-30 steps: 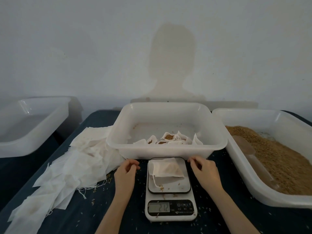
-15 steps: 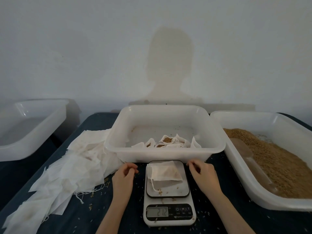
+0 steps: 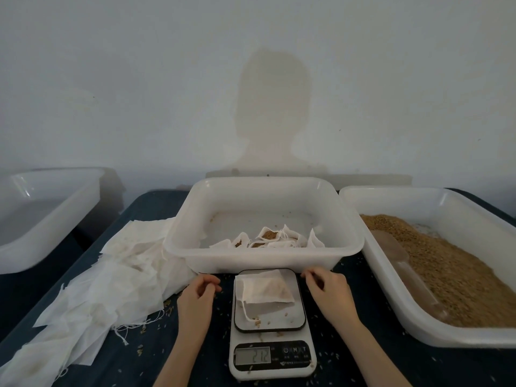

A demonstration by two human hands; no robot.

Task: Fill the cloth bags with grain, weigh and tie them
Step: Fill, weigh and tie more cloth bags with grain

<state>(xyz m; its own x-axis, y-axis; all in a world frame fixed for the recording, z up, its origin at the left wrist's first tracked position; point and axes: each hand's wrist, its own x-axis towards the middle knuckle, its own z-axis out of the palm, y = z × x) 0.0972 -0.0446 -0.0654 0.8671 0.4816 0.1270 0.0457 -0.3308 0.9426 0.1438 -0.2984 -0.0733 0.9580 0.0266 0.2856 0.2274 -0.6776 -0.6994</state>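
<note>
One filled cloth bag (image 3: pixel 265 289) lies on the scale (image 3: pixel 270 325) near the front edge of the table (image 3: pixel 363 367), its string still loose, so the weighing is in progress and the tying is left. Several filled bags (image 3: pixel 268 238) already lie in the middle tub (image 3: pixel 178 247), and many empty bags (image 3: pixel 111 280) wait at the left. The left hand (image 3: pixel 195 300) and right hand (image 3: pixel 329 294) rest beside the scale, fingers loosely curled, holding nothing, almost as one second ago; the display reads the same

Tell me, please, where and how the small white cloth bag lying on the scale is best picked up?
Probably pinch the small white cloth bag at its gathered left mouth, coming from the left hand: the drawstring trails there, and the grain sits toward the right.
</note>
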